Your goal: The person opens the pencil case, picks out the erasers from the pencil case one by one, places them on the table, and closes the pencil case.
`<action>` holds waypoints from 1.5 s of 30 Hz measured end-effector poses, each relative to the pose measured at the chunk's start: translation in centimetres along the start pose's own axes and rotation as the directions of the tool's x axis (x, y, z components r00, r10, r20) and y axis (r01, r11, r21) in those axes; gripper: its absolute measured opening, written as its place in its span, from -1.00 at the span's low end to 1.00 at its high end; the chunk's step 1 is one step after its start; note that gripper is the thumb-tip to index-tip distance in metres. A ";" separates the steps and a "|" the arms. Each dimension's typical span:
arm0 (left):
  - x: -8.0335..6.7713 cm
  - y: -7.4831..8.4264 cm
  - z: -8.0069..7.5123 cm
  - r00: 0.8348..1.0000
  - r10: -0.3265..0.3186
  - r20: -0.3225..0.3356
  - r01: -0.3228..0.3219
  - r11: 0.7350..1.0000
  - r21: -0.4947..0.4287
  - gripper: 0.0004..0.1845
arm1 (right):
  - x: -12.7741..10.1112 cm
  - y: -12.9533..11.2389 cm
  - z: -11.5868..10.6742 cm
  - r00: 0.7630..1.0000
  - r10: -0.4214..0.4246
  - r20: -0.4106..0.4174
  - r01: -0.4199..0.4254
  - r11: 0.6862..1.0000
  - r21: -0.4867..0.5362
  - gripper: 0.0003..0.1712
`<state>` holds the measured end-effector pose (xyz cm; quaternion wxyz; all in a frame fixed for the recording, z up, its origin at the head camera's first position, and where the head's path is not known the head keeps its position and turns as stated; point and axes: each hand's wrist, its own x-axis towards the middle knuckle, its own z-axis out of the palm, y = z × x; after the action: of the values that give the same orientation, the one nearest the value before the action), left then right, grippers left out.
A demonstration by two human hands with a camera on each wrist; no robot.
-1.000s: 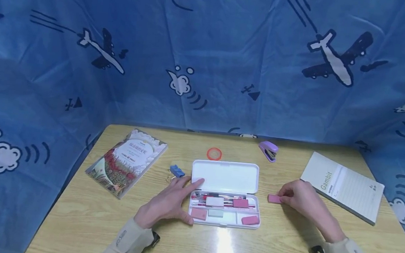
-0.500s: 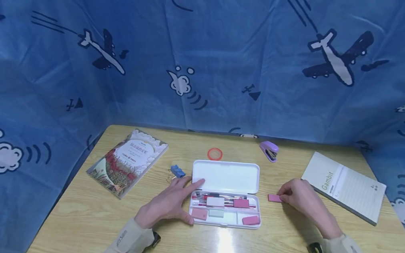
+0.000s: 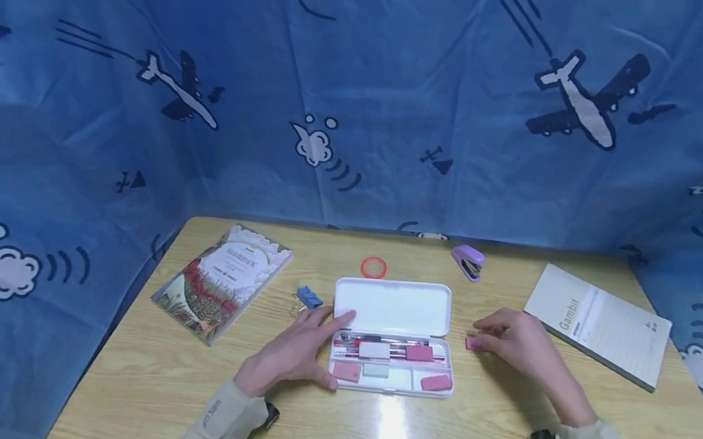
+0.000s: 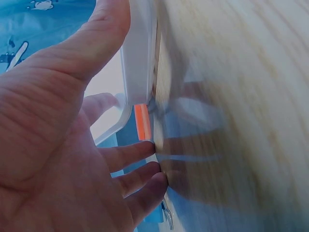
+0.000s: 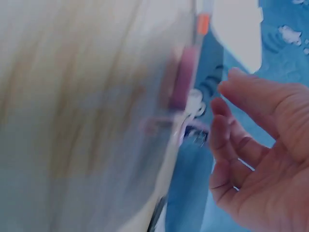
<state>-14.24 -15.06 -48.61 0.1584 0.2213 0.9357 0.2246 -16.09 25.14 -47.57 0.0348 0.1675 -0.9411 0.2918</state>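
Note:
An open white pencil case lies mid-table, its tray holding pens and several pink and pale erasers. My left hand rests flat on the table against the case's left end, with the index finger on the lid corner and the thumb at the front corner. In the left wrist view, that left hand lies beside the case wall. My right hand hovers right of the case, fingers loosely curved over a loose pink eraser, which is mostly hidden. The blurred right wrist view shows the eraser just off my fingertips.
On the wooden table are a picture book at the left, a blue binder clip, an orange ring, a purple stapler and a Gambit notepad at the right. Blue airplane-print cloth walls the table.
My right hand has edged left toward the case, its index finger stretching out. More of the pink eraser is now covered. The left hand has not moved.

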 end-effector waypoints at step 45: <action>0.0 -0.2 0.0 1.000 0.002 0.003 -0.002 1.000 -0.003 0.31 | 3.1 -11.1 8.2 0.971 -0.176 0.160 0.193 0.977 -0.094 -0.68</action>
<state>-14.34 -15.23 -48.68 0.1599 0.2221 0.9349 0.2258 -15.01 11.02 -47.85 -0.0002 0.2737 -0.9358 0.2223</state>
